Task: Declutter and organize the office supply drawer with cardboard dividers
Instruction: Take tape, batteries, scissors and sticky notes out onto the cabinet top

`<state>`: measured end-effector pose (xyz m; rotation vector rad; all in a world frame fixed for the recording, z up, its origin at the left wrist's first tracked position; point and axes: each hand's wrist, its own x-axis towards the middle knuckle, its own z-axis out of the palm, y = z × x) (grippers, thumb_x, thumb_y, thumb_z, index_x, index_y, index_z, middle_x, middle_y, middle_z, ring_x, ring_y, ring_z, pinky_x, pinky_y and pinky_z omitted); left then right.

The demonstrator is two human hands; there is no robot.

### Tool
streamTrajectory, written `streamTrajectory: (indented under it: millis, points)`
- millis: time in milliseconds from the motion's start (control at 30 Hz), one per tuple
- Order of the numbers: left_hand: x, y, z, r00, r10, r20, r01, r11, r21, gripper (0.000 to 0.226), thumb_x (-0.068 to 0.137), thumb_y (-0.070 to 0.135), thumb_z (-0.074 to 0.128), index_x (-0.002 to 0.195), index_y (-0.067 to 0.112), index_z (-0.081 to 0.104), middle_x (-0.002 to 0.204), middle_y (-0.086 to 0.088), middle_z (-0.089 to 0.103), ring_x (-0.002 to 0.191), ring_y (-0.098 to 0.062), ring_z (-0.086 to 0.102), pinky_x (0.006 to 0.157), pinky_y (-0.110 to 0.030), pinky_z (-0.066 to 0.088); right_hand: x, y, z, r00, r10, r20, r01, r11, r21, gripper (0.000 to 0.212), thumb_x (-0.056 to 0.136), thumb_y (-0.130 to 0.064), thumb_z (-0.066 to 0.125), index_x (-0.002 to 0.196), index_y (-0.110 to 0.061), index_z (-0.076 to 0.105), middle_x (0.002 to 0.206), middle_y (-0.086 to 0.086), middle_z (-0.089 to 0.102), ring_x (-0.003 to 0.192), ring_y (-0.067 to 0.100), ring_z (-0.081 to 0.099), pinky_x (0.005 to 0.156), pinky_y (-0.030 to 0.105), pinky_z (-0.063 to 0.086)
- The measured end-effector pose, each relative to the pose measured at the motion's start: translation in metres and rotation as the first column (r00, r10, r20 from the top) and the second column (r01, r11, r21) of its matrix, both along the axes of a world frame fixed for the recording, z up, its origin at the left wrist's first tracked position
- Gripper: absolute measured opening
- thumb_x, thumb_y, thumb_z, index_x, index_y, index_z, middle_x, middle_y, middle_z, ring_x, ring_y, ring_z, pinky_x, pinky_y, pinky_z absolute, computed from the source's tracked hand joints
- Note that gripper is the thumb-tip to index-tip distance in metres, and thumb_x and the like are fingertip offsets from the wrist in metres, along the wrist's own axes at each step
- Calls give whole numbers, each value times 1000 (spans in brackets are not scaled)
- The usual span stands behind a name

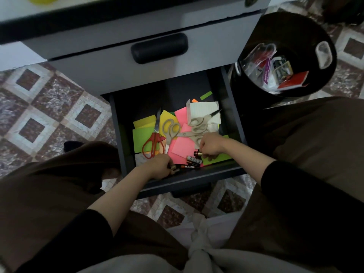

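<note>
Inside the open drawer (197, 175): one red scissors (151, 143), at least two beige scissors (170, 128), four batteries (194, 160) by its front wall. The left hand (158, 166) clenches one battery (173, 168) there; the right hand (211, 143) pinches a second battery (197, 154).

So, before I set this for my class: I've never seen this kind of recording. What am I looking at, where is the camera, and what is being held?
There is no machine here. One camera sits on a person's head and looks down, so the two arms are their own and each grip is a bare hand. They are at an open drawer that holds coloured paper notes, red-handled scissors, several beige-handled scissors and loose batteries. The right grip pinches one battery. The left grip is curled round small cylinders, probably more batteries. A black bin with packaging in it stands to the right.
</note>
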<state>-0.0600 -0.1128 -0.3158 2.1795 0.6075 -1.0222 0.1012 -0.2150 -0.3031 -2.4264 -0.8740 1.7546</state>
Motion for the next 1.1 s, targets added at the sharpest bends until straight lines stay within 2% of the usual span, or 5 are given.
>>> streamTrajectory:
  millis: [333, 600, 767, 900, 1100]
  points:
    - [-5, 32, 47, 928, 332, 169, -332, 943, -28, 19, 88, 10, 60, 69, 9, 59, 65, -3, 55, 64, -14, 52, 61, -21, 42, 13, 11, 36, 923, -361, -129, 379, 912, 159, 20, 89, 5, 55, 108, 5, 56, 103, 33, 63, 73, 31, 69, 64, 34, 57]
    - [-18, 36, 82, 759, 561, 331, -565, 820, -94, 8, 83, 11, 68, 85, 4, 68, 72, -5, 63, 69, -12, 58, 69, -26, 47, 31, 9, 84, 914, -390, -110, 401, 836, 375, 39, 85, 6, 58, 122, -8, 58, 80, 3, 57, 58, 15, 55, 39, 17, 47]
    - [-19, 30, 108, 679, 634, 372, -617, 766, -180, 8, 80, 8, 71, 84, 2, 68, 71, -4, 62, 64, -9, 57, 59, -15, 46, 33, 5, 106, 917, -374, -138, 392, 788, 475, 46, 84, 12, 54, 124, -11, 59, 107, 14, 57, 64, 19, 58, 39, 15, 45]
    - [-15, 28, 131, 657, 641, 397, -611, 761, -217, 11, 80, 7, 70, 88, 1, 69, 68, 0, 61, 55, 1, 54, 51, -7, 42, 29, 2, 119, 886, -402, -232, 464, 742, 485, 40, 85, 13, 54, 119, -6, 60, 95, 16, 59, 66, 22, 60, 49, 20, 55]
    - [0, 40, 169, 581, 659, 477, -636, 734, -238, 8, 78, 6, 71, 84, 2, 68, 67, -3, 58, 63, -11, 52, 58, -18, 45, 26, 10, 153, 866, -395, -307, 500, 670, 549, 35, 82, 16, 57, 114, 1, 58, 76, 13, 59, 59, 20, 59, 51, 21, 56]
